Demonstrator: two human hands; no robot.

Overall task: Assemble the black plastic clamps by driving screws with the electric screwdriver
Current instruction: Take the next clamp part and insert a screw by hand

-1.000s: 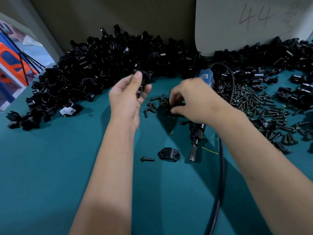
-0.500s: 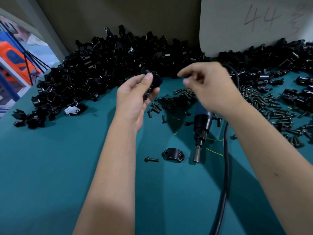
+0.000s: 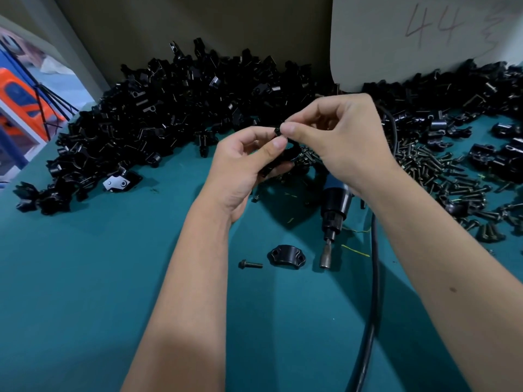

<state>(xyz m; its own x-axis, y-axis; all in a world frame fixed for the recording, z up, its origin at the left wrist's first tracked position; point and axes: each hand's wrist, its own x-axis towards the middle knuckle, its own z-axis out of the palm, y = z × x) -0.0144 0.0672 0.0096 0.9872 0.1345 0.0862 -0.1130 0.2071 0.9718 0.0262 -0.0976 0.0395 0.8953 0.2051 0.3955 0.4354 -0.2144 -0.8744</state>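
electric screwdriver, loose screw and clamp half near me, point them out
electric screwdriver [image 3: 334, 205]: head view, on its black barrel
loose screw [image 3: 250, 264]: head view, on its shank
clamp half [image 3: 286, 255]: head view, on its arched top

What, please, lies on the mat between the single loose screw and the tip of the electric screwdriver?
In the head view, one black clamp half with two screw holes lies between the loose screw and the electric screwdriver tip.

Factory assembly bench: heaped black clamp parts [image 3: 175, 108], loose screws [image 3: 430, 171], corded screwdriver [image 3: 335, 205].
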